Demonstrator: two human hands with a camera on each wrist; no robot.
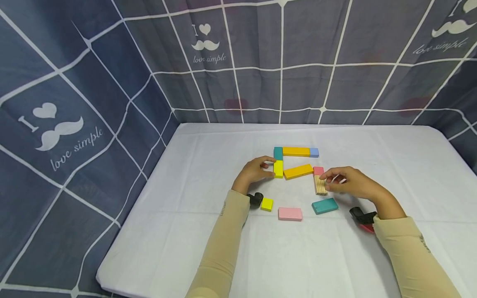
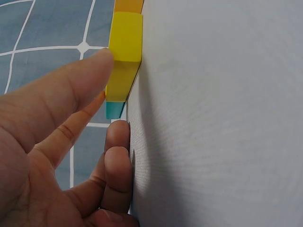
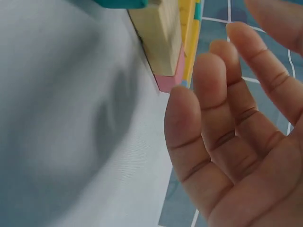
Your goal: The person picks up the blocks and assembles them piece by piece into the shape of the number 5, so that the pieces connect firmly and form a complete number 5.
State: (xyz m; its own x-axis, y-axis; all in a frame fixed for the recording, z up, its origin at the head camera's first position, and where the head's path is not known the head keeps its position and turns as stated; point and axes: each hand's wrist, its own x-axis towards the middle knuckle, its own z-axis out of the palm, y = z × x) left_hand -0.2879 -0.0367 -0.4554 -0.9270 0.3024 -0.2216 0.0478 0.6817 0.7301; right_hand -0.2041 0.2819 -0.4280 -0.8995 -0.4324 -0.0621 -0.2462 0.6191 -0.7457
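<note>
My left hand (image 1: 257, 171) touches the left side of a yellow block (image 1: 278, 169) with thumb and index fingertips. In the left wrist view the thumb rests at the yellow block's (image 2: 124, 40) edge, the other fingers loosely bent. A teal block (image 1: 278, 153) adjoins its far end; an orange block (image 1: 298, 171) lies slanted to its right. My right hand (image 1: 352, 182) is beside a striped wooden block (image 1: 320, 185), behind a small pink block (image 1: 318, 170) in the right wrist view. There the right fingers (image 3: 210, 80) are loosely bent, with nothing between them.
Another orange block (image 1: 296, 152) and a blue block (image 1: 314, 152) extend right from the teal one. Nearer lie a small yellow block (image 1: 266, 204), a pink block (image 1: 290, 213) and a teal block (image 1: 325, 205). A red block (image 1: 367, 228) is partly hidden under the right wrist.
</note>
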